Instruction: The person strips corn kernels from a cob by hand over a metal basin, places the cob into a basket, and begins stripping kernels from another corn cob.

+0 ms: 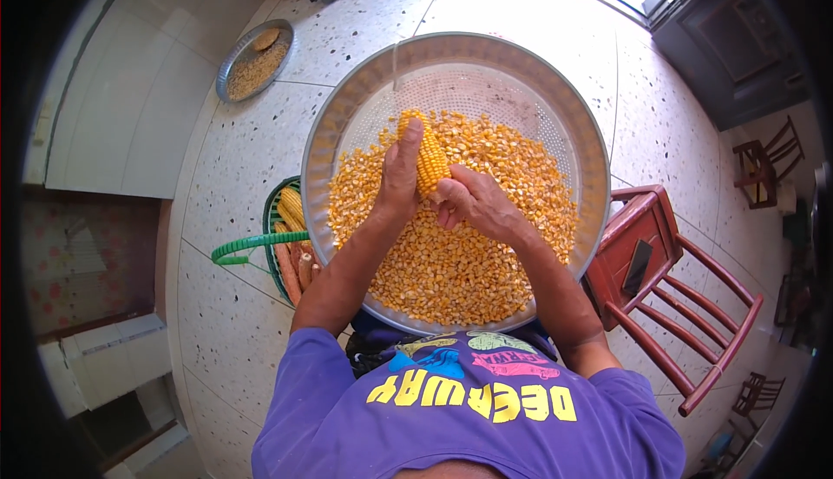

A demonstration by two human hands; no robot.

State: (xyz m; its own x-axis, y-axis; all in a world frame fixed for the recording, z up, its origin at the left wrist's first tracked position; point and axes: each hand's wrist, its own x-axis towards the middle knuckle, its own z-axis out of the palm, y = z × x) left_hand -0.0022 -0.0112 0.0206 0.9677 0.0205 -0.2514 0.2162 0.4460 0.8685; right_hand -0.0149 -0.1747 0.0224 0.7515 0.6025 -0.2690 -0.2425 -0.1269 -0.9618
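Both my hands hold one ear of yellow corn (429, 157) above a large round metal sieve tray (317, 127). My left hand (402, 166) grips the ear along its side, with the thumb lying near its upper end. My right hand (474, 200) is at the ear's lower end, its thumb and fingers pressed against it. The ear is tilted and most of its kernels are on it. Beneath, loose corn kernels (455, 277) cover much of the tray's perforated bottom; the holes show at the far side.
To the left, a green basket (268, 215) holds ears of corn (291, 205) and bare cobs (304, 271). A smaller metal tray (221, 82) with grain lies farther left on the floor. At right stands a red wooden chair (706, 310) with a dark phone-like object (638, 266).
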